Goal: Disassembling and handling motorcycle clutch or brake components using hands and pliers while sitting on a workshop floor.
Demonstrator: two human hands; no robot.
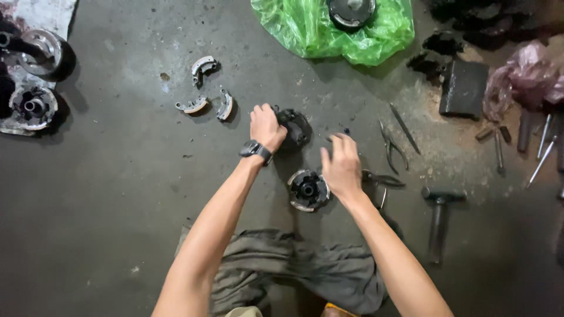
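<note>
My left hand point(265, 126), with a black watch on the wrist, grips a dark round metal part point(295, 126) on the grey concrete floor. My right hand point(341, 164) hovers with spread fingers just right of a round silver-and-black clutch assembly point(307, 189) lying flat on the floor. It holds nothing. Pliers with dark handles point(383, 179) lie partly under that hand.
Three curved clutch shoes point(204, 64) lie at the upper left. Two round assemblies point(32, 105) sit at the far left. A green plastic bag point(311, 29) holds a round part. Needle-nose pliers point(390, 144), a hammer point(437, 217), sockets and screwdrivers point(543, 155) lie right. A grey cloth point(294, 267) lies near me.
</note>
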